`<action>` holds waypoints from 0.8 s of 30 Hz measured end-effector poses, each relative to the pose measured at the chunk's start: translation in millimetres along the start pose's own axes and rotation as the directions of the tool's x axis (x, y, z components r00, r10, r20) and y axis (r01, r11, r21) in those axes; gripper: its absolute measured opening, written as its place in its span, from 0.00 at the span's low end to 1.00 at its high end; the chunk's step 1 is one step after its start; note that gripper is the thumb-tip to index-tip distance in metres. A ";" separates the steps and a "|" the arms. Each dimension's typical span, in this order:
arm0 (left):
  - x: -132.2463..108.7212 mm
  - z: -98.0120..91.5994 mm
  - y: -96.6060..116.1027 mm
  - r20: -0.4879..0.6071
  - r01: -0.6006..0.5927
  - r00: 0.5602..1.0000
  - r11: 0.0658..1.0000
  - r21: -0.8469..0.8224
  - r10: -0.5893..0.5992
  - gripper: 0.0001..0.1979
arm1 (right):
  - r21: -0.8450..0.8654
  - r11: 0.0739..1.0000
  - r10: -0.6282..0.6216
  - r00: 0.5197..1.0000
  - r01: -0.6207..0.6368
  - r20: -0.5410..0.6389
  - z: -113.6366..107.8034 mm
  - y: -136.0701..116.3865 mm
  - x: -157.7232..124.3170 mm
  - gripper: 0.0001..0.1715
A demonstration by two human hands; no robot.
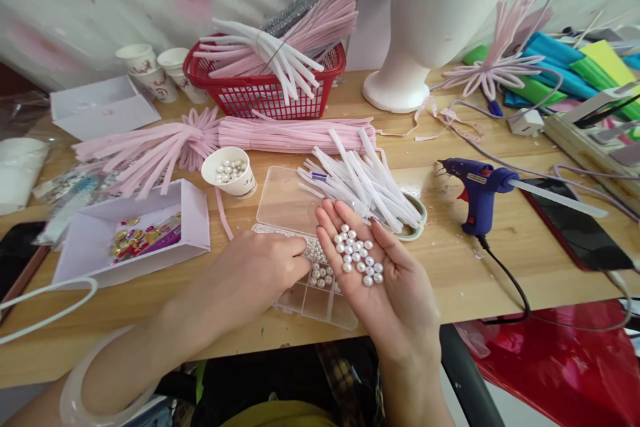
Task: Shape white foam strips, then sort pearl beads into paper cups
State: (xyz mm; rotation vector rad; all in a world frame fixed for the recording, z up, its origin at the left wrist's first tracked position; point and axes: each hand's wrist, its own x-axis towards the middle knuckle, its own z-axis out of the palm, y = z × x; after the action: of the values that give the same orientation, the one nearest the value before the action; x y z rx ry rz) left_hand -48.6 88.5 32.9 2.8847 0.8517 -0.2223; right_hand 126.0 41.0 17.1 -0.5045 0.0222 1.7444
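Note:
My right hand (380, 280) lies palm up over the table's front edge, fingers stretched, with several white pearl beads (359, 257) resting in the palm. My left hand (260, 270) reaches into a clear compartment box (313, 297), its fingertips pinched among the pearls there; what they hold is hidden. The box's open lid (283, 200) lies flat behind it. A paper cup (231, 172) with more pearls stands just beyond my left hand.
White pipe cleaners (365, 183) lie behind the box, pink ones (280, 133) further back. A red basket (265, 90), a white mannequin base (395, 90), a blue glue gun (475, 187), a white box of gems (135, 233) and two phones surround them.

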 end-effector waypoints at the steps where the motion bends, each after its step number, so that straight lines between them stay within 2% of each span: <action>1: 0.2 0.3 0.6 0.007 -0.006 1.000 1.000 0.025 0.006 0.15 | -0.001 1.000 0.001 1.000 -0.001 0.000 -0.1 0.0 -0.1 0.26; 6: 1.0 4.5 3.0 0.012 0.002 1.000 0.996 0.090 -0.003 0.13 | 0.008 1.000 0.019 1.000 -0.019 0.002 -1.4 0.0 -0.1 0.26; 13: 1.1 0.5 8.6 -0.061 -0.015 0.998 0.984 0.175 0.026 0.14 | 0.013 0.999 0.032 0.999 -0.032 -0.005 -1.0 1.0 -0.8 0.26; 15: 2.6 -1.9 10.3 -0.041 0.000 0.999 0.982 0.187 0.008 0.13 | 0.000 0.999 0.036 0.999 -0.036 -0.009 -0.9 1.2 -0.1 0.26; 19: 5.4 -3.7 11.8 0.069 0.022 0.997 0.987 0.157 -0.033 0.12 | -0.005 0.999 0.039 0.999 -0.039 -0.007 -1.6 1.9 1.2 0.25; 21: 2.6 -3.9 9.8 0.083 0.022 0.996 0.990 0.140 -0.034 0.12 | 0.008 0.999 0.038 0.999 -0.038 0.005 -2.4 2.4 1.3 0.25; 22: -0.2 -4.6 8.0 0.065 0.021 0.997 0.993 0.120 -0.029 0.11 | 0.016 0.999 0.042 0.999 -0.042 0.011 -2.8 2.7 1.2 0.25; 24: -7.4 -7.8 3.7 -0.046 0.050 0.998 0.999 0.014 -0.049 0.10 | 0.030 0.998 0.061 0.998 -0.061 0.011 -3.2 3.3 0.9 0.24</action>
State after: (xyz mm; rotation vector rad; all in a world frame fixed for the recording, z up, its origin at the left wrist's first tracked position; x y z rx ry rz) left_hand -51.9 82.8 42.1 2.8957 0.9344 -0.1692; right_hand 123.7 40.1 13.1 -0.4768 0.0568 1.8035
